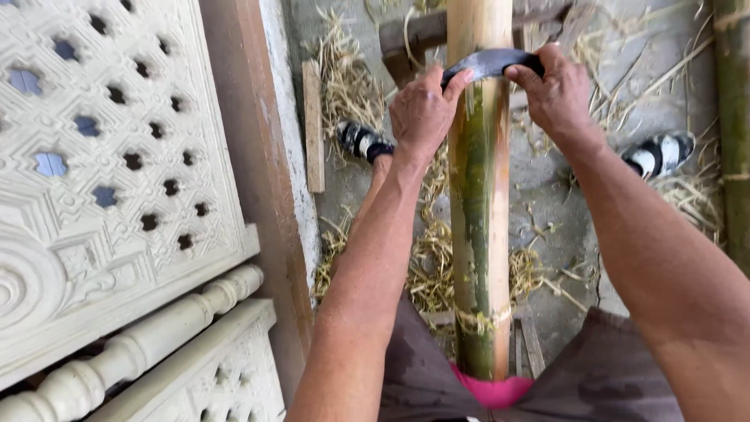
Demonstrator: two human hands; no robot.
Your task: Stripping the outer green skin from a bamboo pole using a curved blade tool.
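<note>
Carved white lattice panel (101, 156) and balustrade (133, 352) at left; shavings (433, 266) on the concrete floor (547, 180); second bamboo pole (734, 117) far right.

- You have one view only, from the camera on your head, so no second view shares any part of the scene.
- It looks steeply down and forward over your lap, along the bamboo pole (478, 234) that runs from near you to the far top edge.
- It sits close: your forearms fill the lower half, and your left hand (422, 113) and right hand (556, 94) lie in the far upper middle.
- On the left, the view takes in carved white panels (101, 180) standing near you.
- Far and right, it reaches the straw-strewn concrete floor (547, 187) and both sandalled feet.
</note>
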